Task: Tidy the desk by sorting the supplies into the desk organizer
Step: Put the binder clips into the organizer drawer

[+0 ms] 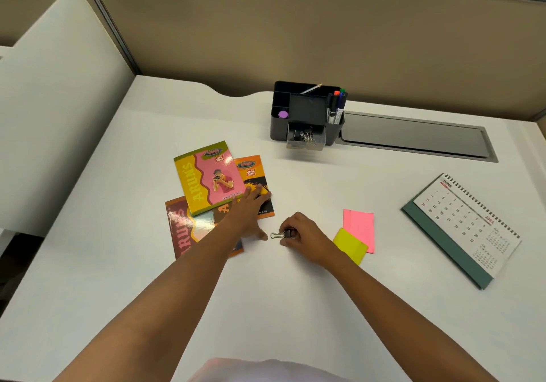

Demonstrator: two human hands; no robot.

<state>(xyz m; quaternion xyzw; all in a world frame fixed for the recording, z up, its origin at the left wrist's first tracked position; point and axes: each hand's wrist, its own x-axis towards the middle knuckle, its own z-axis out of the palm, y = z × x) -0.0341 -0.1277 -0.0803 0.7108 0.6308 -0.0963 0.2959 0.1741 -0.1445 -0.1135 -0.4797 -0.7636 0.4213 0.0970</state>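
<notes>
A black desk organizer [279, 127] stands at the back of the white desk, with markers [336, 105] in its right slot, a purple item [283, 114] at its left and binder clips in its open clear drawer [305, 141]. My right hand [304, 234] is closed around a black binder clip [283, 234] lying on the desk, its wire handle pointing left. My left hand [251, 207] lies flat, fingers spread, on the orange notebook [254, 175]. A green-pink notebook [206, 175] and a brown one [183, 231] overlap beside it.
Pink sticky notes [359, 228] and yellow sticky notes [350, 244] lie just right of my right hand. A desk calendar [464, 228] sits at the right. A grey cable tray lid [413, 138] runs behind, next to the organizer. Partition walls enclose the back and left.
</notes>
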